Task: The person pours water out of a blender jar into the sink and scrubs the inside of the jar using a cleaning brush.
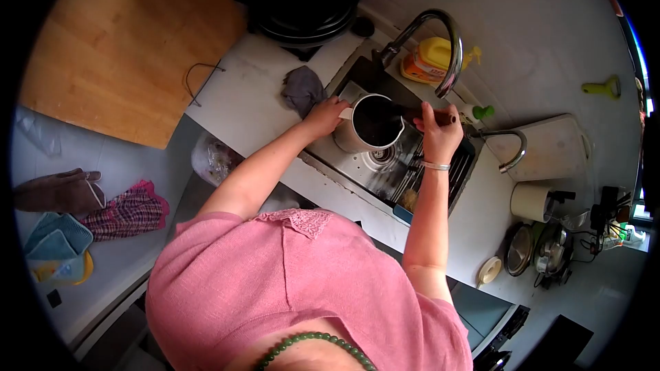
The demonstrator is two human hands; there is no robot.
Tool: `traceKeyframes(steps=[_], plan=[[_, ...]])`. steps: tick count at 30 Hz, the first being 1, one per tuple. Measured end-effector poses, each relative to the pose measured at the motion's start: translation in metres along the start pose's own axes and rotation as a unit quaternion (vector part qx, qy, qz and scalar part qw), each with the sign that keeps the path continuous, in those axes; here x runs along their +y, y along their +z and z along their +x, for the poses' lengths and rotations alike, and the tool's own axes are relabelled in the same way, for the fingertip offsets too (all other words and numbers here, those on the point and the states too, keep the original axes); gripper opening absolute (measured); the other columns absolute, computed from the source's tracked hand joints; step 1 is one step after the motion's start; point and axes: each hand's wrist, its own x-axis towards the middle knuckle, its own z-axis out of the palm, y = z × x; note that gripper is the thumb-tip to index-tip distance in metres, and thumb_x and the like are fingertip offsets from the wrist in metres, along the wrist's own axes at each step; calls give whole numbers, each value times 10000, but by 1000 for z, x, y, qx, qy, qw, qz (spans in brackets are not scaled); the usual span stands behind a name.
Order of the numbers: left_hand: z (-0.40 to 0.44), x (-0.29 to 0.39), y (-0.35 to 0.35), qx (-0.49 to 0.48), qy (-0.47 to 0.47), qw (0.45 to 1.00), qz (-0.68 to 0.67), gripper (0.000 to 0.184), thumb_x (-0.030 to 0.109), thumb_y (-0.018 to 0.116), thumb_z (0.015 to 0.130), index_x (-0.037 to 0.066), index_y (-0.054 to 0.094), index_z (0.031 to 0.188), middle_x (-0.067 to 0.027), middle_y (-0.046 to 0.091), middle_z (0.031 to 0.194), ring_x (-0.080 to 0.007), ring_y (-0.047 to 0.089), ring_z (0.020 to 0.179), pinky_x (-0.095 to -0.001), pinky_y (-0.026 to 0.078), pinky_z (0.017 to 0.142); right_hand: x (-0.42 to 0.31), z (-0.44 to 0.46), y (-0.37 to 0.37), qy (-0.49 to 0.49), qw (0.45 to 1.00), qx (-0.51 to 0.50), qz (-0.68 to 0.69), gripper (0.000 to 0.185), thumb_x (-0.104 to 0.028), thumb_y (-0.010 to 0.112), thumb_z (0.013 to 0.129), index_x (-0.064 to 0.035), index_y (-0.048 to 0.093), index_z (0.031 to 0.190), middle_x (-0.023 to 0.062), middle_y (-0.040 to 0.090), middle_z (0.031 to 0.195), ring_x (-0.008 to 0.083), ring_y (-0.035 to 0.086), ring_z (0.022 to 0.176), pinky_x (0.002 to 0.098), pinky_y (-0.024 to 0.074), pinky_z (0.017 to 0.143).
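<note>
Green beads (313, 336) and a pink top (275, 268) filled the foreground as a person worked at a kitchen sink (354, 169). The fingers of the left hand (326, 117) were curled together at the handle of a white pitcher (348, 139), its open mouth turned up to show a dark interior. Opposite them, the fingers of the right hand (441, 130), a bracelet (434, 165) at the wrist, pinched the shaft of a dark tool (412, 113) whose far end reached the pitcher's mouth; its tip was hard to make out. The pitcher stood between the two sets of fingers, over the sink; whether its base touched the metal could not be told. A grey cloth (302, 89) lay crumpled just beyond the left fingers, with a stove (302, 17) farther out. Past the right fingers arched a faucet (454, 48), a yellow bottle (432, 55) behind it, and just to their right showed a green cap (483, 112). Nearer the body than the right fingers lay a rack (454, 177), while a white board (540, 141) leaned well to their right.
</note>
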Motion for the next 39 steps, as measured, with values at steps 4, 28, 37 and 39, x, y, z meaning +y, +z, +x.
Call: traceKeyframes(steps=[4,28,37,39], plan=[[0,2,-3,-5,-8,1000,-7,436,12,656,765,96,567,1183,-164,544,1131,-374,536,1079,-422,454,912,32,-32,13,148,955,22,255,212,-72,630,898,-32,453,789,74,602,730,210,676,584,285,553,486],[15,18,16,-63,-67,988,-125,295,209,756,659,44,682,892,-153,687,847,-305,673,816,-387,518,719,11,-90,-158,97,973,11,210,63,28,599,878,58,604,933,182,650,1046,241,704,793,291,592,696],[69,96,45,-126,-48,983,121,282,172,652,647,62,715,899,-188,685,910,-372,660,871,-444,527,759,51,-128,-221,55,935,182,301,75,28,577,889,55,573,960,219,590,1098,275,704,775,304,614,707],[74,111,51,-151,-63,974,157,272,141,630,654,58,722,896,-199,685,894,-377,661,870,-449,528,760,62,-134,-229,58,930,187,311,78,27,582,889,56,572,961,221,584,1103,275,703,774,304,614,713]])
